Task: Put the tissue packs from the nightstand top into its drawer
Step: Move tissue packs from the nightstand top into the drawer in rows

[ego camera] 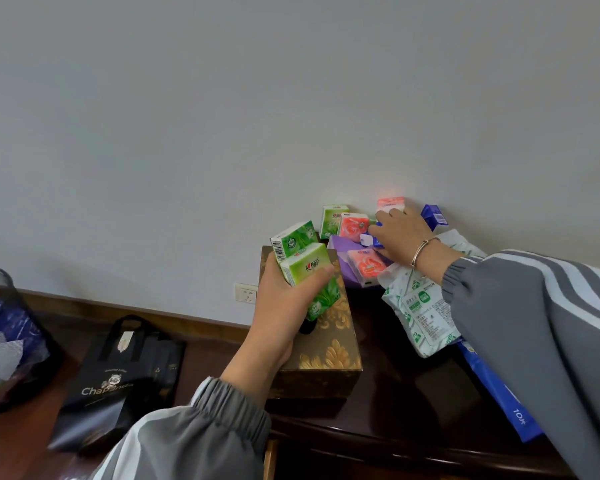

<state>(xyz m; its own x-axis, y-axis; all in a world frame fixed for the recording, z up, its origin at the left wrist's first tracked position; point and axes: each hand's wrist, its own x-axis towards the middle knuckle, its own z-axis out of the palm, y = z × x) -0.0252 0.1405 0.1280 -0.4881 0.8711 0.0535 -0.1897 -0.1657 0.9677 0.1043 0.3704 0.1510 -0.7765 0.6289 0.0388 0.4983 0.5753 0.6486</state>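
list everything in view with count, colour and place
nightstand: one, dark brown; by the wall
green tissue packs: at least three, green; one by the wall, the rest in the left hand
pink tissue packs: three, pink; pile by the wall
blue packs: two, blue; one against the wall, one under the right hand
purple pack: one, purple; under a pink pack
wipes packets: about two, white-green; nightstand right
box: one, brown-gold; nightstand left
flat package: one, blue; right edge
bag: one, black; floor
bin: one, dark; far left
socket: one, white; wall
bracelet: one, metallic; right wrist
left hand: grips green packs
right hand: on the pile, grip unclear
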